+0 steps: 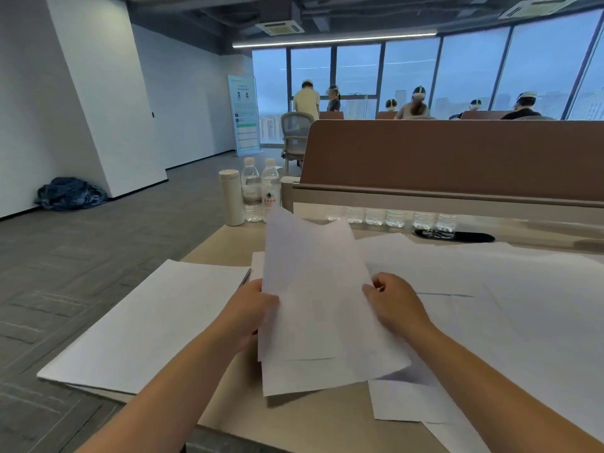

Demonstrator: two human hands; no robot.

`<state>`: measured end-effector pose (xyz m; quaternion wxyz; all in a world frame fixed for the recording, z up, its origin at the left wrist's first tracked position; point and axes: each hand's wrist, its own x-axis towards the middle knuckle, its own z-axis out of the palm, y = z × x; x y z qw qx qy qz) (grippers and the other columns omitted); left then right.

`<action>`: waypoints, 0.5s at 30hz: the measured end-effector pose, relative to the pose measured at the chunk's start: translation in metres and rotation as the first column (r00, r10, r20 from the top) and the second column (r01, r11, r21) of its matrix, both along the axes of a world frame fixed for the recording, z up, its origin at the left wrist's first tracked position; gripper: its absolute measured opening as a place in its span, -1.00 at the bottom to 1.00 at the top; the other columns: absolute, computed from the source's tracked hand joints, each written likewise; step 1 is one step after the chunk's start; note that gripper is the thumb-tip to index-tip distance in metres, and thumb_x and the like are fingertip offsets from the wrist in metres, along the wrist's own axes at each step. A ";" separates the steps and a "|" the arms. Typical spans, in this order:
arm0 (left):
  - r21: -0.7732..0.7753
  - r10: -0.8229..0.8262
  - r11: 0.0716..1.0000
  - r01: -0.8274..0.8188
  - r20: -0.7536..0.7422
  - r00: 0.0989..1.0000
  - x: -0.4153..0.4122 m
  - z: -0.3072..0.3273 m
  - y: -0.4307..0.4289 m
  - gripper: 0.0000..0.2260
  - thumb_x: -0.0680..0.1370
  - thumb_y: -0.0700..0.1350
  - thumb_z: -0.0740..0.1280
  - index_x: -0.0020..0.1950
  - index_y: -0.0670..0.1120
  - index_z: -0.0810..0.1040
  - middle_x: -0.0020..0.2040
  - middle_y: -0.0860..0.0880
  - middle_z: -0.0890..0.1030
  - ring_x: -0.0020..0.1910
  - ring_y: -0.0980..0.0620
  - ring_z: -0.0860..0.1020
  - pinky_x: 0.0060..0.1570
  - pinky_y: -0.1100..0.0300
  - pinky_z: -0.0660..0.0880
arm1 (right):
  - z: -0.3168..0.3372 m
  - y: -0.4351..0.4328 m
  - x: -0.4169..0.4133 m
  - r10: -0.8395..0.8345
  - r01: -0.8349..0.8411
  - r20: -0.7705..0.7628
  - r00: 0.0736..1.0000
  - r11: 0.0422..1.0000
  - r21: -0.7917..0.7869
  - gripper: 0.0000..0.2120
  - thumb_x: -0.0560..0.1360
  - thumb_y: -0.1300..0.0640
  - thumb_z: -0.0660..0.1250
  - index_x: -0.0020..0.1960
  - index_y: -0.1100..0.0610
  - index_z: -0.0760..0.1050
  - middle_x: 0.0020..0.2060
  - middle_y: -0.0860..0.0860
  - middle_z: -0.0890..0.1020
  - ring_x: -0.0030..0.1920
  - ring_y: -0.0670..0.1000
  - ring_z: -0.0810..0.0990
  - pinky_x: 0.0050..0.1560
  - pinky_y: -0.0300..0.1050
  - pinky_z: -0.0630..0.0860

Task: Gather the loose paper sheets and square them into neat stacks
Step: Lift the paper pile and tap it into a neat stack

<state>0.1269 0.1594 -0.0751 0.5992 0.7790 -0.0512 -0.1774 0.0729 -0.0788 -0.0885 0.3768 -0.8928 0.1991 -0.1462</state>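
The desk [222,243] is mostly buried: a wide drift of loose sheets [490,289] covers its right side, overlapping at odd angles, and one squared stack [143,322] sits on the left, its near corner hanging past the desk edge. That overhang looks like the main risk; a nudge from the left forearm could tip the pile to the floor.

Between them, the person holds a bundle [317,305] raised over the desk, tilted back. It is a few white sheets, fanned rather than flush, bottom edges stepped and top corners splayed. The left hand [251,308] is clamped on its left edge and the right hand [392,302] pinches the right edge. Gripped only at the sides, the limp inner sheets could slip out or crease if tapped down while so skewed.

Bottles [261,191] stand well behind, probably out of harm's way.
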 end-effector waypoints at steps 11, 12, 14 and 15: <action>0.213 0.150 0.954 -0.209 0.263 0.953 0.025 0.002 -0.009 -0.80 0.53 -0.28 0.20 -0.04 -0.19 0.62 -0.09 -0.12 0.65 -0.11 -0.13 0.61 -0.16 0.11 0.47 | -0.022 -0.009 0.021 0.032 -0.089 -0.183 0.983 0.947 -0.310 -0.47 0.58 -0.28 0.12 -0.41 0.06 0.22 -0.39 -0.04 0.34 -0.30 0.07 0.44 -0.25 -0.05 0.33; 0.220 0.136 0.955 -0.199 0.273 0.952 0.024 0.002 -0.010 -0.79 0.51 -0.28 0.20 -0.06 -0.19 0.64 -0.11 -0.14 0.66 -0.12 -0.14 0.62 -0.17 0.12 0.46 | -0.023 -0.010 0.017 0.038 -0.088 -0.157 0.987 0.941 -0.326 -0.45 0.58 -0.26 0.14 -0.43 0.06 0.20 -0.43 -0.04 0.30 -0.37 0.05 0.37 -0.28 -0.06 0.30; 0.261 0.069 0.955 -0.143 0.273 0.959 0.020 0.004 -0.015 -0.79 0.50 -0.27 0.21 -0.07 -0.16 0.65 -0.10 -0.14 0.67 -0.15 -0.12 0.60 -0.20 0.15 0.43 | -0.025 -0.013 0.010 0.043 -0.084 -0.129 0.991 0.938 -0.337 -0.44 0.58 -0.23 0.17 -0.46 0.06 0.19 -0.47 -0.04 0.25 -0.43 0.04 0.31 -0.31 -0.08 0.28; 0.277 0.038 0.954 -0.111 0.256 0.966 0.019 0.004 -0.018 -0.79 0.52 -0.27 0.21 -0.04 -0.15 0.65 -0.10 -0.13 0.65 -0.17 -0.09 0.57 -0.22 0.18 0.40 | -0.024 -0.014 0.006 0.042 -0.086 -0.132 0.990 0.934 -0.347 -0.44 0.58 -0.22 0.18 -0.47 0.06 0.18 -0.47 -0.04 0.24 -0.41 0.05 0.31 -0.29 -0.09 0.29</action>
